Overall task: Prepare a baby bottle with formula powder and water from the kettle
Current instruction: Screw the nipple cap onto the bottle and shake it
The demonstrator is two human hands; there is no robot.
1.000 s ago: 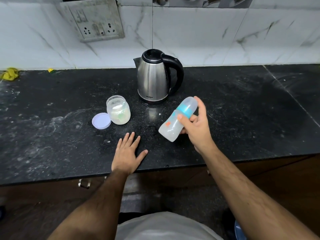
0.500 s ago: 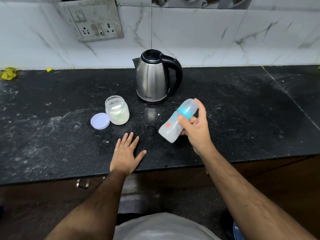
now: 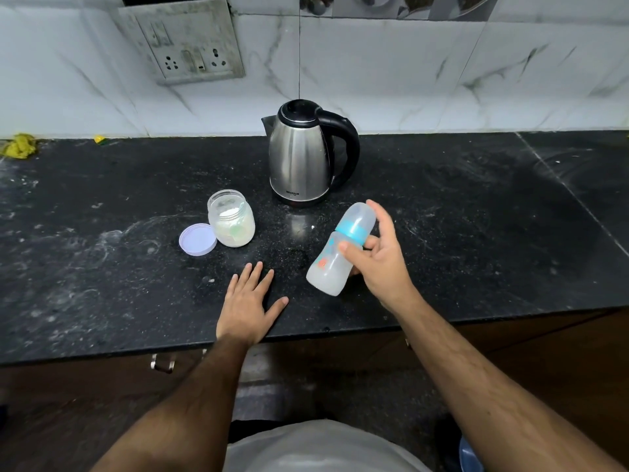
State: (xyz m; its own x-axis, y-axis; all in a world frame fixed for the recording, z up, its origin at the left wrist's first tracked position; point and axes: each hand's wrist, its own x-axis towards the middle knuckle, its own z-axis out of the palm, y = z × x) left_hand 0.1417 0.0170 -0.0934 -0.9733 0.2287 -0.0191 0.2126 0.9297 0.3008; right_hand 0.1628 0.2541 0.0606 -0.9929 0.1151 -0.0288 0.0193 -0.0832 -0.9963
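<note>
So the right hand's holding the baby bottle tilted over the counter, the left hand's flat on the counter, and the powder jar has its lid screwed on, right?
Not quite. The head view shows the jar open, with its lid lying on the counter beside it, on its left. The rest holds: the right hand grips the tilted bottle, and the left hand lies flat.

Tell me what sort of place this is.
Most likely a home kitchen: a dark stone countertop against a marble-tiled wall, an electric kettle standing near a wall socket panel, and cabinet fronts below.

One head-worn view looks forward and down, close over the counter [image 3: 442, 233].
</note>
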